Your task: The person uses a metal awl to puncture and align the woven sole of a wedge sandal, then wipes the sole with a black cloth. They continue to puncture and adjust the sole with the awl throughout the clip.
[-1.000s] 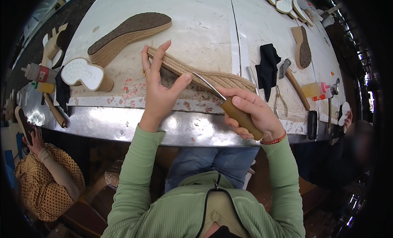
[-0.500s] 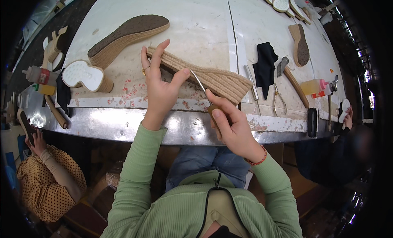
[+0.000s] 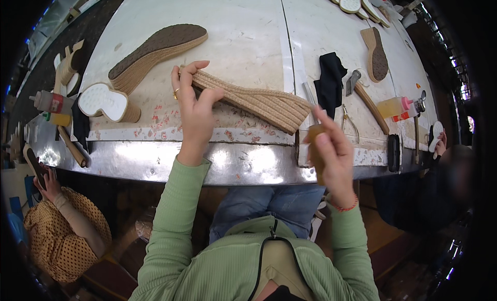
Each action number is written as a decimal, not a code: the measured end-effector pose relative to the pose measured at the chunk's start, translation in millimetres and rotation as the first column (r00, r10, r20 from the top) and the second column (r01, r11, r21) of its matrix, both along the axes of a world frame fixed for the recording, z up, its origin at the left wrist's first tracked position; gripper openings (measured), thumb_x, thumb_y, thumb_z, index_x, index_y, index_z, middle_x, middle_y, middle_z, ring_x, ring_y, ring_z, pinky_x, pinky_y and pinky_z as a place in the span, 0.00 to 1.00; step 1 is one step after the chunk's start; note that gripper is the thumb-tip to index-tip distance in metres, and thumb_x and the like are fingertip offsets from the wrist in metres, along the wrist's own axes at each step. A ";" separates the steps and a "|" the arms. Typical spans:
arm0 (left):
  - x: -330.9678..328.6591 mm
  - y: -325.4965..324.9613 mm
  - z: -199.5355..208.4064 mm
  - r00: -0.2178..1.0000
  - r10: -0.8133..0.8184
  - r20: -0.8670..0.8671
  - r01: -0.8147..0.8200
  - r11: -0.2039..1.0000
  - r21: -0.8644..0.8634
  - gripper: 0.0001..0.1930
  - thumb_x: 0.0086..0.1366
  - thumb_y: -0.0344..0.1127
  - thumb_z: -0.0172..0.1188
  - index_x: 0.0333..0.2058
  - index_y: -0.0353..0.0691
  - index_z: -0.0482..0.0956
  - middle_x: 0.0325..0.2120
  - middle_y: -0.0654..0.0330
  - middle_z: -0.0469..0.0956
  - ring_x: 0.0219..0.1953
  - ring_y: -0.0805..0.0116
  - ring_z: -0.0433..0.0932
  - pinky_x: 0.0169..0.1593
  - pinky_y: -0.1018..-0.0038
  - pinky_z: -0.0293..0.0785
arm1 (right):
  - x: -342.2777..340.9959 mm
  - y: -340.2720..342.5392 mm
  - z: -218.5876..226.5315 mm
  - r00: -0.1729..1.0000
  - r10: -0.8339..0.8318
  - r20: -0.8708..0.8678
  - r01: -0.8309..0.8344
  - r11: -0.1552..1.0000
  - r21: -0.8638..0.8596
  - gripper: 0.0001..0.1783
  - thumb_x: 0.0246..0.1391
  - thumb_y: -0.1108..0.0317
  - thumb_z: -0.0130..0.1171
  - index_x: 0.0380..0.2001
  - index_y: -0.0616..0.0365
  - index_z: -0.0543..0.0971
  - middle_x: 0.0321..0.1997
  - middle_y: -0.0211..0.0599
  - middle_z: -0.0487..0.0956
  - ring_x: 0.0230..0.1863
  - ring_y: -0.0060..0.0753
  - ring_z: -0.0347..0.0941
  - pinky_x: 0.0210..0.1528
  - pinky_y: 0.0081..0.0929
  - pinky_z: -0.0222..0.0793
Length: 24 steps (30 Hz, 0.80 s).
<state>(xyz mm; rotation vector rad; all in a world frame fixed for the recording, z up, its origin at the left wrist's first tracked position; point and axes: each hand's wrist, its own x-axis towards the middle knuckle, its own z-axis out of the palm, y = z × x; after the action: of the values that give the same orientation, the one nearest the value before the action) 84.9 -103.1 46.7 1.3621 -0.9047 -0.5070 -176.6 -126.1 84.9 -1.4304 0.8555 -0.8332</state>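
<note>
My left hand (image 3: 194, 114) grips a rope-wrapped wedge sole (image 3: 259, 105) by its thinner end, with the thumb and fingers on either side. The sole lies tilted on its side, its thick heel end pointing right and its dark underside edge toward me. Just right of that heel end, my right hand (image 3: 337, 158) is closed around the wooden handle of a thin-shafted tool (image 3: 317, 158), apart from the sole. Motion smears the handle, and its metal shaft is hard to make out.
Another wedge sole (image 3: 160, 47) and a white-topped one (image 3: 106, 101) lie left. A black cloth (image 3: 330, 83), pliers (image 3: 349, 122), a hammer (image 3: 370, 104) and a bottle (image 3: 391, 107) lie right. Co-workers sit at both sides, one hand (image 3: 50, 184) holding a sole.
My right hand has drawn the wooden-handled tool off the sole's edge and moved right with it. The left hand and the held sole have shifted slightly left and down.
</note>
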 end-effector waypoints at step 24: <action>14.5 6.5 -1.2 0.957 -0.060 0.283 0.041 0.996 0.073 0.35 0.46 0.39 0.71 0.56 0.47 0.71 0.66 0.44 0.51 0.72 0.48 0.40 0.69 0.54 0.43 | -105.7 -108.9 -38.4 0.522 -0.778 -0.350 -0.101 0.351 -0.931 0.16 0.49 0.76 0.63 0.44 0.60 0.80 0.37 0.41 0.80 0.35 0.36 0.77 0.38 0.28 0.71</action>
<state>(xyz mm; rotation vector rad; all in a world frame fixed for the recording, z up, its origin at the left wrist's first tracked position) 99.4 -96.6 45.4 1.5002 -1.1689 -0.3875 -282.3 -235.0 46.5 -2.7873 1.6473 -1.1207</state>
